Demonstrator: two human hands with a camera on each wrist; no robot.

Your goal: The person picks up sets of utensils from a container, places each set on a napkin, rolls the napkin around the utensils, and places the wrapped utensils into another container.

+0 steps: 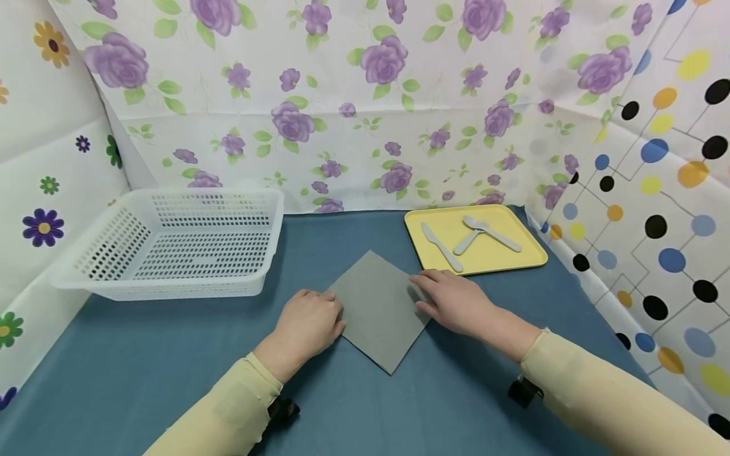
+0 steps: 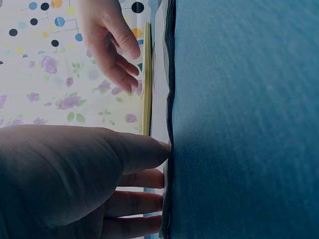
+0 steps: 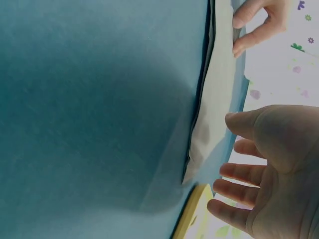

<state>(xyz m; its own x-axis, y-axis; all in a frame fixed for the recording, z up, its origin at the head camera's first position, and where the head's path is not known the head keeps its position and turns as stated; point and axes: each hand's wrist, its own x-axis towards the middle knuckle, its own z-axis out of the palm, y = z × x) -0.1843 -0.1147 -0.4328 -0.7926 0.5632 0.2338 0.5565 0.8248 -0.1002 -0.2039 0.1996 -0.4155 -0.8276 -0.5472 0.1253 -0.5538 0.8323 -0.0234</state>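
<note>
A square grey napkin (image 1: pixel 379 310), folded in layers, lies on the blue tablecloth with one corner towards me. My left hand (image 1: pixel 308 323) is at its left corner. In the left wrist view the left thumb (image 2: pixel 149 151) meets the layered edge, the fingers close beside it. The right wrist view shows that left hand (image 3: pixel 266 22) pinching the corner. Over the right corner hovers my right hand (image 1: pixel 456 301), fingers loosely spread and holding nothing. Seen from the right wrist, the right hand's fingers (image 3: pixel 241 191) are apart from the napkin (image 3: pixel 219 74).
Behind my right hand a yellow tray (image 1: pixel 502 218) carries a light grey knife (image 1: pixel 441 247) and two crossed pieces of cutlery (image 1: pixel 490 234). A white perforated basket (image 1: pixel 188 288) stands at the back left. Flowered and dotted sheets (image 1: pixel 342 76) hang around the table.
</note>
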